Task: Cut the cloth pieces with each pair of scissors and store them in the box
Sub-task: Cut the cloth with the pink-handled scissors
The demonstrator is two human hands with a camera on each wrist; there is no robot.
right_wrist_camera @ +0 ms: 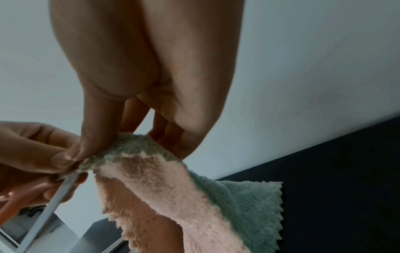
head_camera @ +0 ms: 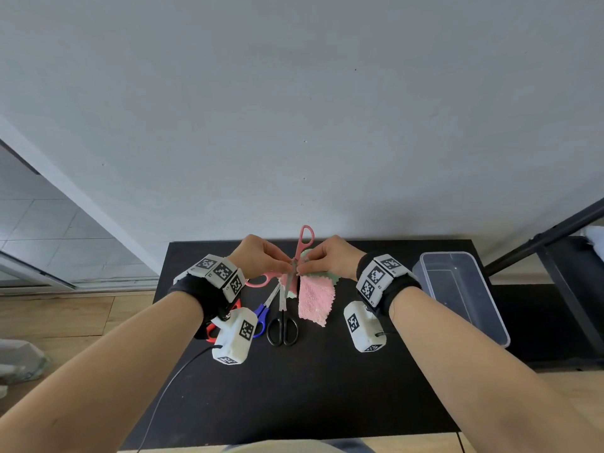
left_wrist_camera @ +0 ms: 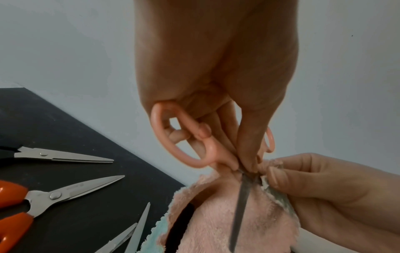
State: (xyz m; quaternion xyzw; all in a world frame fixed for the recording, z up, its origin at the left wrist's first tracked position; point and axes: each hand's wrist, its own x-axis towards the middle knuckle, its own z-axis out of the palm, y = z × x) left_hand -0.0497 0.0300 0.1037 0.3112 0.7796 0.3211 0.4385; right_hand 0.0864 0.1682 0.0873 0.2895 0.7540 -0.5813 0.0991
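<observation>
Mid-cut, first pair: left hand (head_camera: 261, 256) fingers curled around pink scissors (left_wrist_camera: 184, 140), right hand (head_camera: 330, 259) pinching pink-green cloth (right_wrist_camera: 173, 188) at table's 12 o'clock. Clear box (head_camera: 490, 322) at 3 o'clock empty; red (left_wrist_camera: 13, 205), blue (head_camera: 261, 317), black scissors (head_camera: 282, 328) apparently pending.

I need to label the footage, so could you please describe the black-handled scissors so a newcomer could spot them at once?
Start at the black table and look between the person's two forearms. The black-handled scissors lie flat there, closed, just right of the blue-handled scissors. They alone have black finger loops, pointing towards the person.
</observation>
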